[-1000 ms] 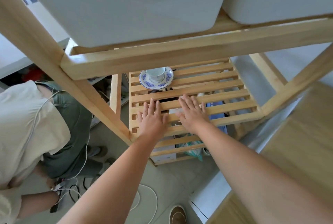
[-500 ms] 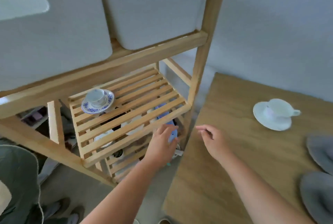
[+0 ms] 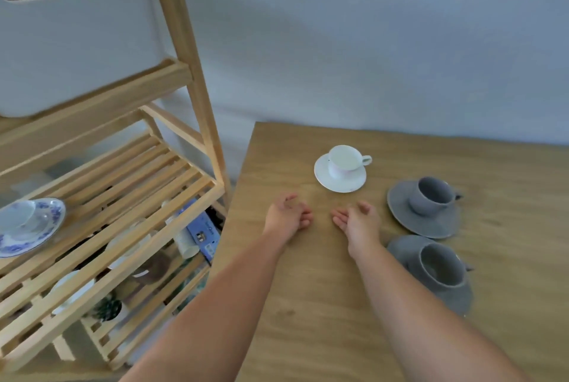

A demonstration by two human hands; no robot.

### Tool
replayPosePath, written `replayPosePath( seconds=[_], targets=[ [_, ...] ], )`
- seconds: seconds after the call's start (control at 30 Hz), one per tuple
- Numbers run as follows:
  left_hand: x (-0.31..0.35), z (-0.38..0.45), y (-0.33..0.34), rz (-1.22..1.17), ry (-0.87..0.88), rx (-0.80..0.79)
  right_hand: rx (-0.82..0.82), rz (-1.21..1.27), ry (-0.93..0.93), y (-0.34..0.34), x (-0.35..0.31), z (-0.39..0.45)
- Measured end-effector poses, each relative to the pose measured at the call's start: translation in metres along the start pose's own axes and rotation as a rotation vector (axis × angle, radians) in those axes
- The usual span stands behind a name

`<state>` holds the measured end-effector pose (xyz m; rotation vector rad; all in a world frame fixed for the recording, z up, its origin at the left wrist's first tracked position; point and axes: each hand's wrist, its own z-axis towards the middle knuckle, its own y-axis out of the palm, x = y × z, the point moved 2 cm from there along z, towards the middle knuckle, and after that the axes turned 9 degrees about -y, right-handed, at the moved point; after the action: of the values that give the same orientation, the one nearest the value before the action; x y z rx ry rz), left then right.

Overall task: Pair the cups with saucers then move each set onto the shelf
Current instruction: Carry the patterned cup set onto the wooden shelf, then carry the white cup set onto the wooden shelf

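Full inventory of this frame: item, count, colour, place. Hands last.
blue-patterned cup and saucer set: 1, white with blue floral rim, on the shelf's slatted middle tier, left edge of view
white cup and saucer set: 1, white, on the table, far side, just beyond the hands
grey cup and saucer sets: 2, grey, on the table at right, one farther, one nearer
shelf: 1, light wood, left of the table
storage bin: 1, white, shelf's upper tier
table: 1, wood grain
lower-tier clutter: blurred, cannot count
left hand: empty, over the table
right hand: empty, over the table
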<state>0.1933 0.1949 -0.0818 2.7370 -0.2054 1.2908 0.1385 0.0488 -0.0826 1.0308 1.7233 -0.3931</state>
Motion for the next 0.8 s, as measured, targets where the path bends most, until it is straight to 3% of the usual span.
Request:
replayPosePath(
  seconds=[0.2,0.47,0.8],
  targets=[
    [0.022,0.026,0.037,0.037,0.000,0.035,0.079,-0.053,-0.017,0.006,-0.019,0.033],
    [0.044,0.047,0.060,0.174,0.010,0.084,0.054,-0.380,-0.105,0.015,-0.036,0.055],
    [0.021,0.024,0.021,-0.006,0.023,0.145,-0.039,-0.475,-0.201,0.029,-0.013,0.025]
  ],
)
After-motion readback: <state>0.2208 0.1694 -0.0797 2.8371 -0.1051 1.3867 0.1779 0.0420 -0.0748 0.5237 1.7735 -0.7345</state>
